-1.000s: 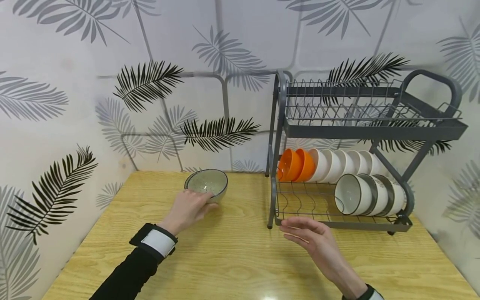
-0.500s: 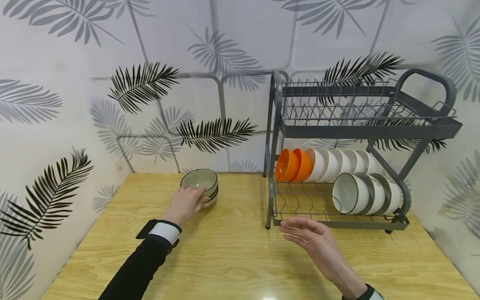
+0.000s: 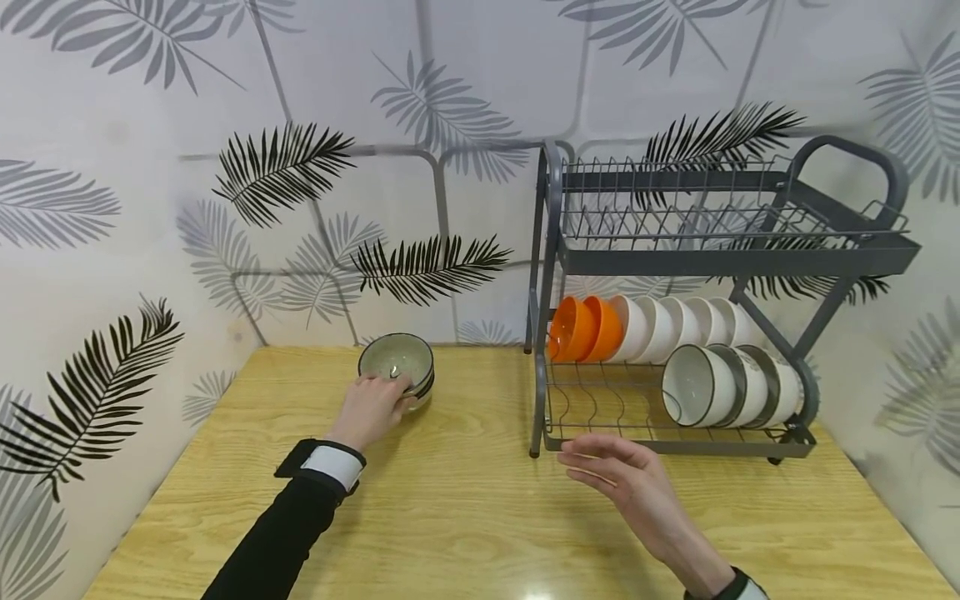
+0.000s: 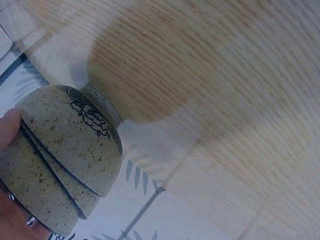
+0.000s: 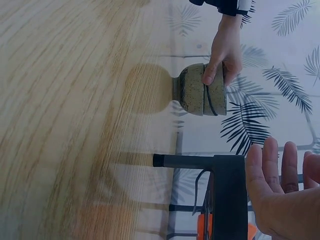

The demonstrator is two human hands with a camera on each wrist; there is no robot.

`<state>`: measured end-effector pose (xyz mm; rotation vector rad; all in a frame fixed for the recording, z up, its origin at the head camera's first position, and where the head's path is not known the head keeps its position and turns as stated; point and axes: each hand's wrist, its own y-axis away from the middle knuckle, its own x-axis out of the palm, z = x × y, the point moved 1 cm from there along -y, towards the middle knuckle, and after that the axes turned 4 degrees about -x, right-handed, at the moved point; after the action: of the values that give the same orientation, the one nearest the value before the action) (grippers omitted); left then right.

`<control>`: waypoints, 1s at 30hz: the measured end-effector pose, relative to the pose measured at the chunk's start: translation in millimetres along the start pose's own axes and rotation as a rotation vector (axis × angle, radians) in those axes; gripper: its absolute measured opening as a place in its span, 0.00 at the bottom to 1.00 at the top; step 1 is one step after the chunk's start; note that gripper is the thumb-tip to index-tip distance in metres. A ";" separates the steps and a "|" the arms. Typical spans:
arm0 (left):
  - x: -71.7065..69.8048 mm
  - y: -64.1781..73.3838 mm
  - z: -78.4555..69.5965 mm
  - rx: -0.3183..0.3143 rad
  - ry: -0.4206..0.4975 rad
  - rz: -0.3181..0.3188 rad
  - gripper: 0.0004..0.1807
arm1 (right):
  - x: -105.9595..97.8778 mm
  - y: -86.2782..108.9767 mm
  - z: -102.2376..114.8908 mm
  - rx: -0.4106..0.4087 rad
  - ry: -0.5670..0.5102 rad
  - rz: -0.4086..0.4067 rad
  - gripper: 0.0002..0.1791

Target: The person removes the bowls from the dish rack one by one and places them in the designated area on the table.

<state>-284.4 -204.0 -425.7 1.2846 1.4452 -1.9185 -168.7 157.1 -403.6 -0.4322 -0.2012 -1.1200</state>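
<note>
My left hand (image 3: 372,410) pinches the near rim of the top bowl in a small stack of nested, speckled greenish-grey bowls (image 3: 395,353), at the table's back left. In the left wrist view the thumb lies on the outer wall and the other fingers reach over the rim. A dark pattern circles the lowest bowl (image 4: 75,135) just above its foot. The upper bowls sit slightly askew inside it. My right hand (image 3: 637,492) holds nothing; its fingers are relaxed in front of the dish rack (image 3: 675,450), palm turned left.
On the rack's lower tier stand orange bowls (image 3: 572,329), a row of white bowls (image 3: 652,329) behind, and dark-rimmed bowls (image 3: 697,387) at the front right. The upper tier (image 3: 738,261) is bare wire. A patterned wall (image 3: 465,100) borders the wooden table (image 3: 465,500).
The top bowl has shifted slightly left with my left hand and now sits more squarely in the stack, its lower rims showing. The view has moved a little; my right hand keeps its pose.
</note>
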 end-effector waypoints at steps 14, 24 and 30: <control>5.0 -6.7 -10.8 -0.091 -0.026 -0.040 0.11 | -2.7 -0.1 0.1 -0.002 0.021 0.001 0.15; 4.1 -9.2 -13.9 -0.087 -0.045 -0.035 0.11 | -3.2 -0.5 1.1 -0.035 0.039 0.008 0.15; 4.7 -7.4 -15.4 -0.095 -0.074 -0.023 0.11 | -6.0 -0.8 2.4 -0.129 0.184 -0.021 0.16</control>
<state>-285.8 -186.3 -426.4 1.1472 1.5004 -1.8678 -171.9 162.8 -403.4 -0.4395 0.0283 -1.1905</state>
